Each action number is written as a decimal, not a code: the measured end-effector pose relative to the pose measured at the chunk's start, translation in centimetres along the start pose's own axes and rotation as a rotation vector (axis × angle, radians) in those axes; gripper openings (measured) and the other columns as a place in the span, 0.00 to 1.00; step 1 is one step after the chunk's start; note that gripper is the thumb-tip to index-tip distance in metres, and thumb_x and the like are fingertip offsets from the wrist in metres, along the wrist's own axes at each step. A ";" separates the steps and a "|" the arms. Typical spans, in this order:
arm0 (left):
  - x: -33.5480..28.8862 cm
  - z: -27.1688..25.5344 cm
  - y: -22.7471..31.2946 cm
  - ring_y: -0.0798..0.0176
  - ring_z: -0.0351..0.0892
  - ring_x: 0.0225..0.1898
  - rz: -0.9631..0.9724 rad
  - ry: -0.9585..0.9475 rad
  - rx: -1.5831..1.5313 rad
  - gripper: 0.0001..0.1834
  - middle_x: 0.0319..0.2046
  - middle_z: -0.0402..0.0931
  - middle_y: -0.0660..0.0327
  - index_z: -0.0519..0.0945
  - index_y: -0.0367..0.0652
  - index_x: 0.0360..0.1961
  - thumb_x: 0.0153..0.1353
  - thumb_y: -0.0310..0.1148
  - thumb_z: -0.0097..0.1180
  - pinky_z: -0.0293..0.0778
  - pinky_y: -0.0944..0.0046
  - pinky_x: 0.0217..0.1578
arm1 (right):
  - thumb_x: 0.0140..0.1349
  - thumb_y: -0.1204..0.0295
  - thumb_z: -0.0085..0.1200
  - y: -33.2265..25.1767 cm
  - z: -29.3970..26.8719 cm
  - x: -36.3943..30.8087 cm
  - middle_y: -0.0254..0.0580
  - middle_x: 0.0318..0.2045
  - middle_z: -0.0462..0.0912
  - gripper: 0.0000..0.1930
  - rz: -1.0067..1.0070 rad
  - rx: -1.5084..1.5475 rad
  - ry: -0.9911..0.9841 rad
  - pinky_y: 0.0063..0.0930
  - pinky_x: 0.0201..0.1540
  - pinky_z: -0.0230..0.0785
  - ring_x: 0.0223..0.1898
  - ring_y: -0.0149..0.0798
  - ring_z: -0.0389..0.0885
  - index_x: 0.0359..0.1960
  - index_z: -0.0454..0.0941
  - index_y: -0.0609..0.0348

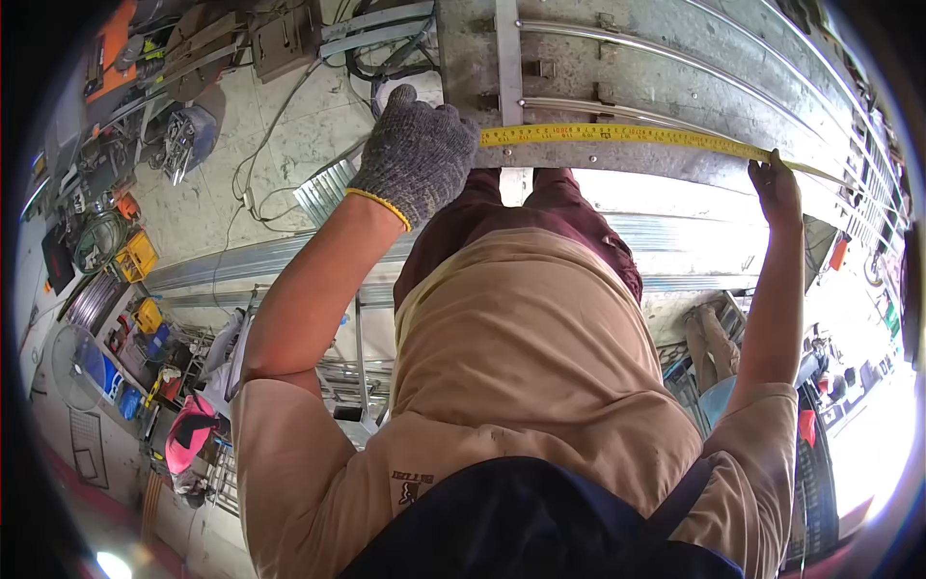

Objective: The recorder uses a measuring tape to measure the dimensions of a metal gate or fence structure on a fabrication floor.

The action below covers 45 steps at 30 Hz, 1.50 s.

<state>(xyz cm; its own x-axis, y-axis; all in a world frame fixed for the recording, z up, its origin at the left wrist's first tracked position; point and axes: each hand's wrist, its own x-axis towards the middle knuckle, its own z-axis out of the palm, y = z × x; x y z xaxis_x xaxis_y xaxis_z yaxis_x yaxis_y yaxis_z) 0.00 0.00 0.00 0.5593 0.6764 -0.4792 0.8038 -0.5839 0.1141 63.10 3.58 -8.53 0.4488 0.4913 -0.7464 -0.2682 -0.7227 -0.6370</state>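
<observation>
A yellow tape measure blade (617, 135) is stretched left to right along the edge of a grey metal frame (579, 58) fitted with steel rails. My left hand (415, 150), in a grey knit glove with a yellow cuff, is closed over the tape's left end; the case is hidden under the glove. My bare right hand (776, 188) pinches the blade against the frame's edge at the right. Both arms reach out from my beige shirt towards the frame.
Below lies a concrete floor (289, 125) with cables, corrugated metal sheets (323, 188) and long steel profiles (251, 261). Tools, yellow boxes (135, 256) and a fan (82, 362) crowd the left. A person in a pink cap (188, 434) is lower left; another person's legs (712, 343) show at right.
</observation>
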 end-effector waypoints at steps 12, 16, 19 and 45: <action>-0.4 -0.1 0.3 0.55 0.85 0.35 -0.009 0.002 -0.025 0.09 0.31 0.83 0.57 0.82 0.47 0.38 0.66 0.39 0.54 0.67 0.50 0.53 | 0.75 0.63 0.53 0.1 1.8 -2.1 0.41 0.38 0.69 0.14 -0.015 0.079 -0.089 0.38 0.53 0.78 0.45 0.44 0.77 0.47 0.72 0.65; -0.4 0.1 0.2 0.55 0.85 0.35 -0.016 0.000 -0.033 0.09 0.31 0.83 0.57 0.83 0.47 0.37 0.65 0.39 0.55 0.66 0.50 0.54 | 0.73 0.63 0.54 0.0 2.2 -2.9 0.43 0.40 0.69 0.15 -0.036 0.090 -0.132 0.42 0.58 0.77 0.46 0.46 0.77 0.49 0.72 0.65; -0.4 0.1 0.2 0.54 0.85 0.35 -0.012 0.013 -0.034 0.09 0.31 0.83 0.57 0.83 0.47 0.37 0.65 0.39 0.56 0.66 0.50 0.55 | 0.74 0.65 0.54 0.0 2.4 -3.2 0.43 0.40 0.70 0.15 -0.038 0.081 -0.115 0.42 0.58 0.77 0.47 0.46 0.77 0.49 0.72 0.65; -0.4 0.5 0.2 0.55 0.84 0.35 -0.015 0.046 -0.019 0.09 0.31 0.81 0.58 0.82 0.48 0.37 0.65 0.38 0.54 0.65 0.48 0.57 | 0.74 0.68 0.52 0.0 2.7 -2.9 0.45 0.39 0.70 0.14 -0.082 0.059 -0.107 0.43 0.56 0.78 0.46 0.47 0.79 0.49 0.71 0.71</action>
<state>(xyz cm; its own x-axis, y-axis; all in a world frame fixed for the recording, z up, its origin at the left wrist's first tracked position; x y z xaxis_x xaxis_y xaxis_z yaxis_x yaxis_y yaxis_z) -0.14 -0.64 -0.16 0.5559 0.7050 -0.4404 0.8154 -0.5653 0.1244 59.51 3.54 -6.90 0.3784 0.5992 -0.7055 -0.2854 -0.6495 -0.7048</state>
